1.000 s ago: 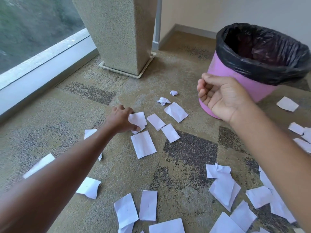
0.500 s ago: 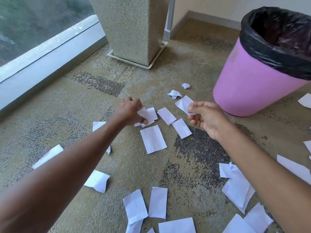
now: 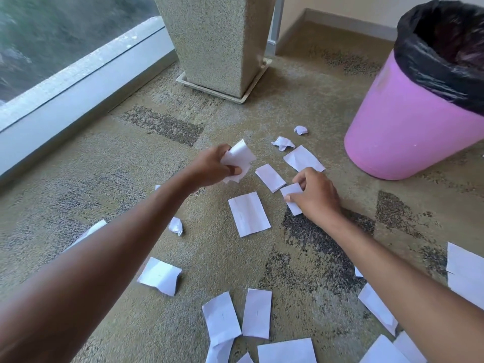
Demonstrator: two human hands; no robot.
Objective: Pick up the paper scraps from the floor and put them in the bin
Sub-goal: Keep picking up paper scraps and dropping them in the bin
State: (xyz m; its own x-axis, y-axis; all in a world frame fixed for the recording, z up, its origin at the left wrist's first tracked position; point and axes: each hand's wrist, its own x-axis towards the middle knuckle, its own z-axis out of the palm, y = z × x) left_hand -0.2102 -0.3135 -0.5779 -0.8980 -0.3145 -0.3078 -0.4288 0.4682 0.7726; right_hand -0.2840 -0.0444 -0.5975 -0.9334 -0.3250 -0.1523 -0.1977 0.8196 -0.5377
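Note:
My left hand [image 3: 209,167] is lifted off the carpet and shut on a bunch of white paper scraps [image 3: 238,158]. My right hand [image 3: 315,196] rests low on the carpet, its fingertips pinching a small white scrap [image 3: 291,191] that still lies on the floor. Between the hands lie two flat scraps [image 3: 270,177] [image 3: 248,214], and another [image 3: 303,159] just beyond my right hand. The pink bin [image 3: 403,127] with a black liner [image 3: 429,61] stands upright at the right, its mouth open. Several more scraps cover the near floor [image 3: 257,313].
A speckled stone pillar [image 3: 217,43] on a square base stands at the back centre. A window with a grey sill [image 3: 78,82] runs along the left. Two crumpled paper balls [image 3: 282,143] [image 3: 300,130] lie near the bin, another [image 3: 176,226] under my left forearm.
My left hand has risen from the floor with its scraps. My right hand came down from beside the bin to the carpet and closed its fingers on a scrap.

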